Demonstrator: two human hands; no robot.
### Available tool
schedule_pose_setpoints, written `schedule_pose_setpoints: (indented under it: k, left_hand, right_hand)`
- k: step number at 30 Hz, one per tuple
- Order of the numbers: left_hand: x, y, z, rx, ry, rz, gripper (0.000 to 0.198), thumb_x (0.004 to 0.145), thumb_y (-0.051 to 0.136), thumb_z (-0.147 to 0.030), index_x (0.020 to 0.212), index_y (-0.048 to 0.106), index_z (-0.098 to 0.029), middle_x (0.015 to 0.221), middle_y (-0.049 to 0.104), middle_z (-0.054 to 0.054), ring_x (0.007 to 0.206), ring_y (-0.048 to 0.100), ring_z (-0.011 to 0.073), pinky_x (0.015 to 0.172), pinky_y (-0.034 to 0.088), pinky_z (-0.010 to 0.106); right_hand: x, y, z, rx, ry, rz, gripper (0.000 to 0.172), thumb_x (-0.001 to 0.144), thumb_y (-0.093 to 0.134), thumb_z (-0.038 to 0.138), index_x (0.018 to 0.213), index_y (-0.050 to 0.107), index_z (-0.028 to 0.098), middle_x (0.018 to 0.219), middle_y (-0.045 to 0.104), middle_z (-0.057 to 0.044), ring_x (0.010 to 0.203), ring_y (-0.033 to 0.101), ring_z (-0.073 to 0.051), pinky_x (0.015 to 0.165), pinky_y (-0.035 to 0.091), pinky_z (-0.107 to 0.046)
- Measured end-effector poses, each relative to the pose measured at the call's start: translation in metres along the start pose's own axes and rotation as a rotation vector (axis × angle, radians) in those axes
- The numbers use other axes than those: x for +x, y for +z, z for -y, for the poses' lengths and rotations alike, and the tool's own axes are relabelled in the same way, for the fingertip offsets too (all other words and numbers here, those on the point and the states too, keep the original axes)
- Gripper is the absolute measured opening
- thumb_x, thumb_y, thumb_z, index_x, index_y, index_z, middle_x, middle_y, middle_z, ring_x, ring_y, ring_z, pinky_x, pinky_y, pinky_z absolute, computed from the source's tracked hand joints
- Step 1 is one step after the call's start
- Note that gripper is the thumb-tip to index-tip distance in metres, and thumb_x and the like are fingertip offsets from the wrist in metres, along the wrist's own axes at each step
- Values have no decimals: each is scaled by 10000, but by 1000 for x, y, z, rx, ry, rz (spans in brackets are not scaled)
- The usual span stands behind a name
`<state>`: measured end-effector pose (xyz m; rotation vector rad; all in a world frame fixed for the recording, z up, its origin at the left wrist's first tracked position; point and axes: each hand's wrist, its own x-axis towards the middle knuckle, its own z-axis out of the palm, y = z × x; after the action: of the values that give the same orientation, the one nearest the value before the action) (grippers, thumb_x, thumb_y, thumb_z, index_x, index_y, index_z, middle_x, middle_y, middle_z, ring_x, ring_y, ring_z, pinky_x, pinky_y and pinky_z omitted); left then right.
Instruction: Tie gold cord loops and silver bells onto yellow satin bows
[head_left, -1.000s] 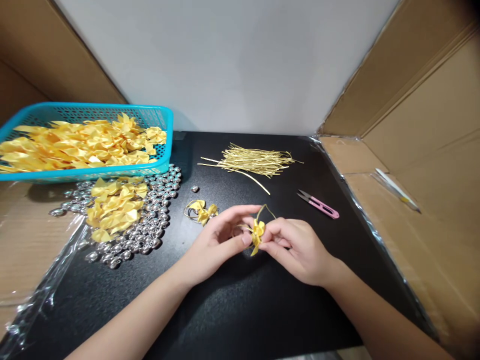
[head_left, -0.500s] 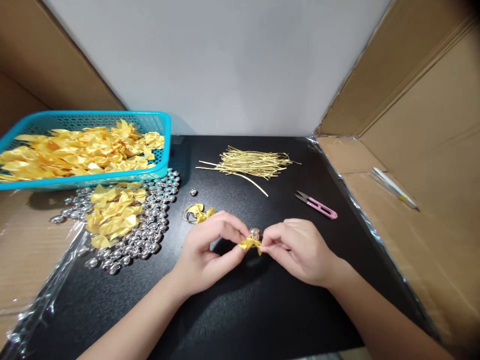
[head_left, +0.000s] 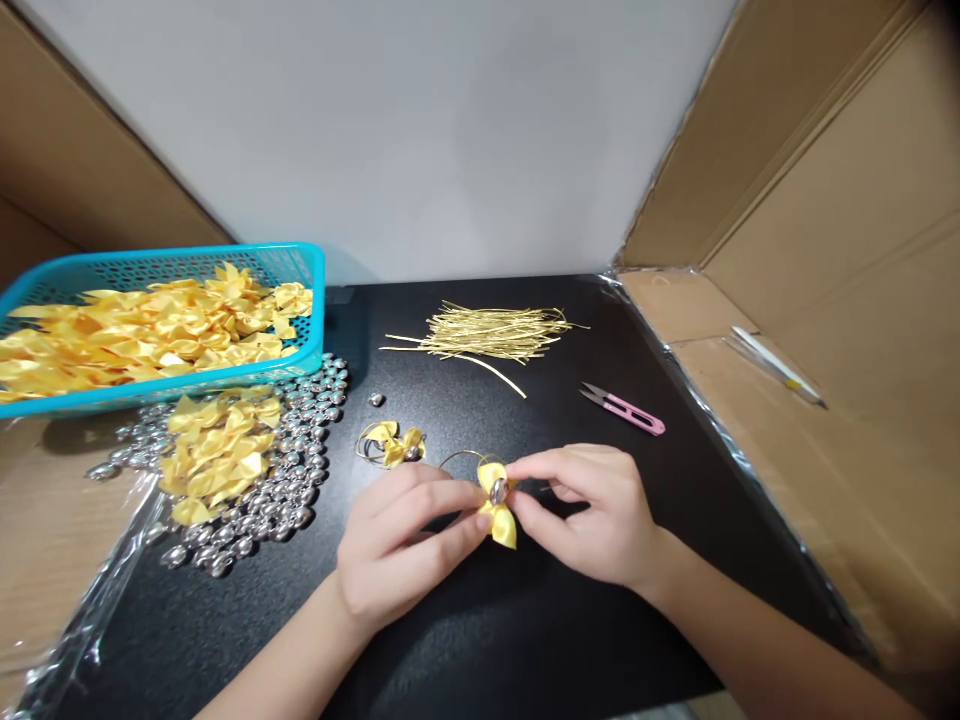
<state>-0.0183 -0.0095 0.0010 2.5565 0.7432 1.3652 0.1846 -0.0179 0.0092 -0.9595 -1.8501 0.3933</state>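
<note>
Both my hands meet over the black table (head_left: 525, 620), pinching one small yellow satin bow (head_left: 498, 505) with a silver bell at its middle and a thin gold wire loop arching off to the left. My left hand (head_left: 401, 555) grips it from the left with thumb and fingertips. My right hand (head_left: 585, 515) pinches it from the right. Just beyond my left hand lies a finished bow with bell and gold loop (head_left: 390, 443).
A turquoise basket (head_left: 307, 300) of yellow bows sits at the far left, a pile of silver bells (head_left: 300, 480) topped with loose bows (head_left: 217, 450) before it. Gold wire strands (head_left: 487, 333) lie at the back, pink snips (head_left: 626, 410) to the right. Cardboard walls flank both sides.
The bow has turned in my fingers so its bell faces up, and the gold wire now arches left in a loop. Both hands shifted slightly toward me.
</note>
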Motion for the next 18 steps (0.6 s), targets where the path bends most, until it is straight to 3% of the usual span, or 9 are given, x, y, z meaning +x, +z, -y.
schedule_pose_setpoints:
  k: [5, 13, 16, 18]
  left_hand:
    - [4, 2, 0, 103, 132, -55, 110, 835, 656, -48, 807, 677, -152, 773, 743, 64, 696, 626, 151, 590, 548, 274]
    - [7, 1, -6, 172, 140, -58, 116, 820, 680, -64, 754, 660, -157, 750, 750, 59, 666, 623, 155, 554, 524, 280]
    - [10, -2, -7, 191, 180, -19, 120, 822, 679, -64, 745, 663, -154, 750, 761, 67, 652, 632, 157, 548, 528, 280]
    - [12, -3, -7, 192, 209, 15, 113, 823, 679, -63, 750, 668, -149, 758, 769, 77, 654, 637, 160, 549, 527, 278]
  right_hand:
    - [-3, 7, 2, -23, -39, -95, 105, 826, 643, 97, 838, 714, 173, 601, 720, 18, 395, 517, -56, 443, 410, -201]
    - [-9, 10, 1, -229, -199, -159, 88, 826, 661, 87, 873, 698, 152, 552, 670, 4, 440, 537, -95, 475, 400, -260]
    - [-8, 10, 4, -183, -176, -157, 99, 800, 660, 60, 835, 682, 149, 552, 664, 4, 432, 512, -86, 472, 392, -250]
    - [-8, 9, 7, -89, -76, -151, 100, 788, 646, 57, 792, 674, 153, 531, 626, 18, 417, 465, -69, 439, 356, -223]
